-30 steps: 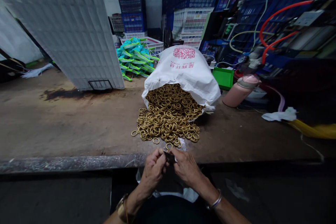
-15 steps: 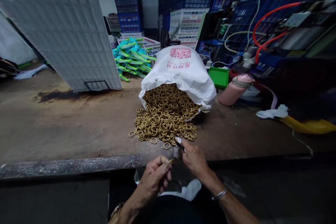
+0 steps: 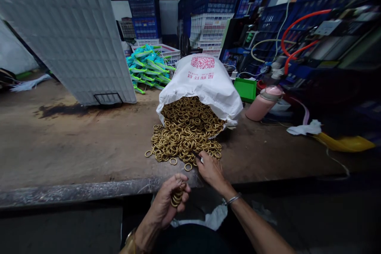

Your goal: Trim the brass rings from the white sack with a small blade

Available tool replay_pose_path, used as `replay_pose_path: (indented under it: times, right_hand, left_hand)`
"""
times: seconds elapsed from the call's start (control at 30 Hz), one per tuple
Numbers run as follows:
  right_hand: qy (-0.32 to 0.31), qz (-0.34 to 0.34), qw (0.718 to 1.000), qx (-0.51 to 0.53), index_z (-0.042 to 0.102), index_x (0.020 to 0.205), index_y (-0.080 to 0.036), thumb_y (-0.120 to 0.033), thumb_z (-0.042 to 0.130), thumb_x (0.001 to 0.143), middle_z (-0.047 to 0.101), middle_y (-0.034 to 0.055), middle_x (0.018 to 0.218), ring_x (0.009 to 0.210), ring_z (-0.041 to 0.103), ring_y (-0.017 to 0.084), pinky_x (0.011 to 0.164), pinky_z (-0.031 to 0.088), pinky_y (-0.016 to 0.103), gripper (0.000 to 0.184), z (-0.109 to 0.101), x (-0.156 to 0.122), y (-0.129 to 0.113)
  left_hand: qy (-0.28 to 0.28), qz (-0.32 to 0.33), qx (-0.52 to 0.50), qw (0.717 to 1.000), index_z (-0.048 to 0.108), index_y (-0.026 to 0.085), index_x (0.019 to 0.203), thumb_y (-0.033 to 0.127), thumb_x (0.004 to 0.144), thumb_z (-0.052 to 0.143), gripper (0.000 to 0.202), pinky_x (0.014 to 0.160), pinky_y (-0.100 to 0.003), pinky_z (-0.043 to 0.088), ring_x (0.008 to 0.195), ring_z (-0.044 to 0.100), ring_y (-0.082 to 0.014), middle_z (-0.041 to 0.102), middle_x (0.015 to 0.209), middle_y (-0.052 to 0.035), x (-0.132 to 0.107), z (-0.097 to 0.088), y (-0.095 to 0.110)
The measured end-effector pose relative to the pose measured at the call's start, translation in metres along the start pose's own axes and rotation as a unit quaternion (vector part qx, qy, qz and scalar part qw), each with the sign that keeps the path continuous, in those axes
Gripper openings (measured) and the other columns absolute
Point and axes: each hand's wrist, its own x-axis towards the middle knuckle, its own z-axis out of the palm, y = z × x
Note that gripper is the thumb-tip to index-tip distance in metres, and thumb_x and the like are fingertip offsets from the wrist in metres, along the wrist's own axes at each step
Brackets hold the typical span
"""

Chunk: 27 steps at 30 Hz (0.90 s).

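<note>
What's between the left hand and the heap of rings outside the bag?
The head view shows the table's front edge and two loose rings between the left hand and the heap of rings.

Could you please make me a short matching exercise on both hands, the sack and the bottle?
Column one:
1. Left hand
2. Right hand
3. Sack
4. Bottle

Column two:
A. Pink
B. Holds a dark tool at the ring pile
C. White with red print
D. Holds several rings

Pairs: 1-D; 2-B; 3-C; 4-A
</note>
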Motion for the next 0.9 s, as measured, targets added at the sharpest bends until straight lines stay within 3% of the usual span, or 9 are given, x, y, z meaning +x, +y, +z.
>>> replay_pose_path:
  times: [0.17,0.4,0.53,0.67,0.77,0.9]
  right_hand:
    - [0.014,0.008,0.999,0.03,0.056,0.083,-0.02,-0.024,0.043,0.081,0.064,0.0044,0.072,0.066,0.057,0.015,0.055,0.026,0.023,0.014,-0.001,0.0,0.004]
    - [0.05,-0.057,0.986,0.147,0.05,0.078,-0.02,-0.024,0.041,0.078,0.058,0.0017,0.069,0.062,0.051,0.014,0.058,0.032,0.023,0.01,-0.001,-0.008,0.011]
    - [0.046,-0.113,0.97,0.208,0.047,0.075,-0.02,-0.022,0.04,0.077,0.055,0.0007,0.067,0.062,0.05,0.014,0.061,0.035,0.023,0.008,-0.005,-0.02,0.004]
    - [0.003,-0.172,0.957,0.232,0.047,0.076,-0.021,-0.011,0.042,0.07,0.055,0.0009,0.071,0.065,0.049,0.014,0.061,0.036,0.023,0.012,-0.011,-0.033,-0.009]
    - [-0.019,-0.186,0.952,0.244,0.047,0.076,-0.02,-0.01,0.043,0.07,0.055,0.0004,0.071,0.064,0.048,0.013,0.06,0.035,0.022,0.012,-0.015,-0.037,-0.015]
    - [-0.046,-0.149,0.94,0.303,0.046,0.072,-0.02,-0.021,0.041,0.079,0.051,-0.0021,0.064,0.061,0.046,0.011,0.059,0.035,0.021,0.008,-0.014,-0.037,-0.02]
  left_hand:
    - [0.006,0.019,-0.035,0.999,0.053,0.013,0.068,0.033,0.07,0.062,0.022,0.036,-0.014,0.031,0.053,0.05,-0.0083,0.055,0.069,-0.0025,0.006,-0.007,-0.003]
    - [0.031,0.044,0.017,0.998,0.049,0.014,0.067,0.033,0.066,0.067,0.026,0.036,-0.013,0.03,0.049,0.046,-0.0059,0.051,0.063,0.0015,0.015,-0.006,-0.004]
    - [0.065,0.1,0.067,0.991,0.048,0.017,0.079,0.04,0.068,0.063,0.029,0.034,-0.013,0.028,0.045,0.044,-0.0059,0.047,0.057,0.0055,0.023,-0.004,-0.006]
    - [0.097,0.147,0.17,0.97,0.05,0.017,0.093,0.047,0.071,0.057,0.038,0.034,-0.014,0.029,0.038,0.039,-0.0057,0.046,0.049,0.0074,0.027,-0.005,-0.007]
    - [0.098,0.146,0.231,0.957,0.052,0.015,0.078,0.048,0.073,0.054,0.033,0.034,-0.015,0.028,0.035,0.034,-0.0045,0.043,0.045,0.0074,0.027,-0.004,-0.005]
    - [0.126,0.135,0.276,0.943,0.049,0.016,0.064,0.047,0.074,0.053,0.032,0.035,-0.016,0.025,0.034,0.031,-0.0043,0.041,0.043,0.0071,0.022,-0.001,0.0]
